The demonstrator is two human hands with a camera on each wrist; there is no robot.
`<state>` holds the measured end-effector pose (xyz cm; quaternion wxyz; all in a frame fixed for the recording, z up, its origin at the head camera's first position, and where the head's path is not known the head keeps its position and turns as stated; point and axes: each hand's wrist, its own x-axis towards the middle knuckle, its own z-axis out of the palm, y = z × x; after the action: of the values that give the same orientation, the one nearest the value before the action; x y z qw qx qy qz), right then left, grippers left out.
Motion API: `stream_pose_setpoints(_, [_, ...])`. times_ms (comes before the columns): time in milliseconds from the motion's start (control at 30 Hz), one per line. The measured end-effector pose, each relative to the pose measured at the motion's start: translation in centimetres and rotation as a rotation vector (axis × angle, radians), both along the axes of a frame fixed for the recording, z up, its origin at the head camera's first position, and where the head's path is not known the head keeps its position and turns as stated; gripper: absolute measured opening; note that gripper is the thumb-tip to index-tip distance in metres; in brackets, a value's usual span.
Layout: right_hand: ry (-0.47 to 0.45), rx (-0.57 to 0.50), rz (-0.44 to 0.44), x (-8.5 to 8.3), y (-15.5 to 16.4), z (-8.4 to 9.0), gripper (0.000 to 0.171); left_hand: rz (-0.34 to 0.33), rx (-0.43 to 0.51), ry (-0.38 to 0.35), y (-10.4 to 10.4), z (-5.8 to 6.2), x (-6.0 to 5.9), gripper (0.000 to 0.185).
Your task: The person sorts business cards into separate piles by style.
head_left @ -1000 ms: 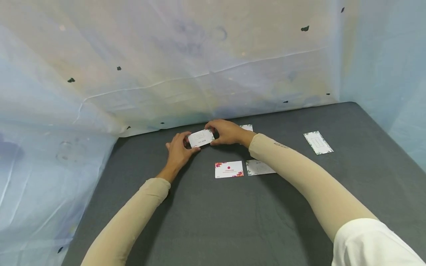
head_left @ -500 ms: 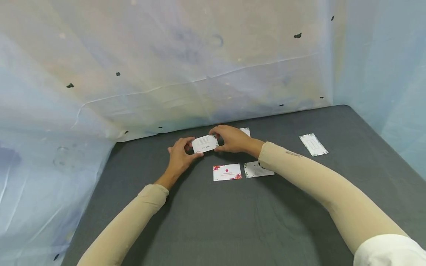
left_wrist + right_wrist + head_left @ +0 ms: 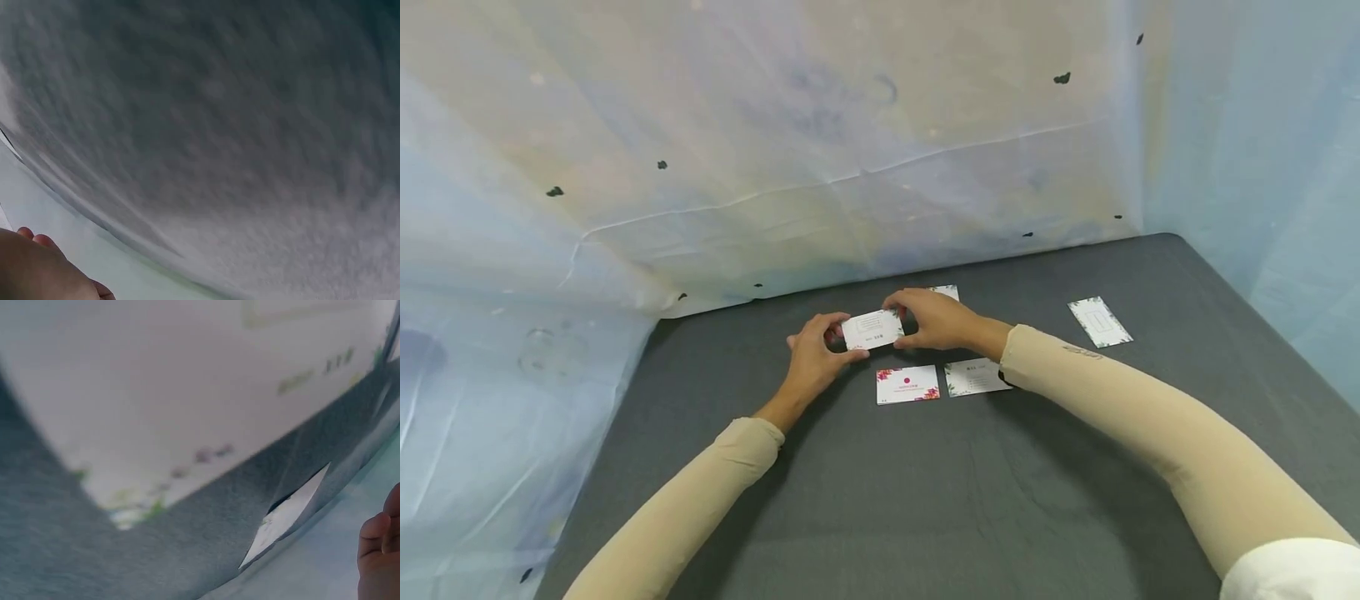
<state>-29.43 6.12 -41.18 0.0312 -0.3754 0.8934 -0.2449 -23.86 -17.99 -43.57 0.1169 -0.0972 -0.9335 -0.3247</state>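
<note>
- Since one second ago, the white card [image 3: 872,330] and both my hands have shifted a little to the right and nearer to the two cards lying flat; the grip looks the same
- My left hand [image 3: 815,358] pinches the left end of the white card, thumb below and fingers curled over it
- My right hand [image 3: 934,320] pinches the right end in the same way, so the card is lifted above the tabletop [image 3: 925,500], between the hands
- I think the card could bend or crease if my two hands push toward each other
- It may also slip out if one pinch loosens, and fall on the floral card [image 3: 907,385] or the pale card [image 3: 974,377] just below
- My right sleeve [image 3: 1120,417] passes close over the pale card and could drag it
- Another card [image 3: 1100,322] lies well apart at the right, and one more [image 3: 946,292] is partly hidden behind my right hand
</note>
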Motion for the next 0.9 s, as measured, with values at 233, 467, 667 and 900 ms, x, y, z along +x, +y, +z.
stream_pose_setpoints(233, [-0.005, -0.029, 0.013, 1.1, 1.3, -0.1, 0.061, -0.025, 0.02, -0.018, 0.8, 0.1, 0.9, 0.061])
stream_pose_setpoints(467, [-0.015, -0.014, 0.01, 1.5, 2.5, -1.1, 0.061, -0.05, 0.003, -0.052, 1.6, -0.1, 1.7, 0.062])
stream_pose_setpoints(667, [-0.003, -0.023, 0.011, 2.0, 3.1, -1.6, 0.061, -0.06, -0.004, -0.056, 2.2, -0.2, 1.9, 0.06])
stream_pose_setpoints(900, [0.028, -0.015, 0.0, 3.2, 4.1, -1.7, 0.06, -0.101, -0.015, -0.053, 3.0, -0.4, 2.4, 0.059])
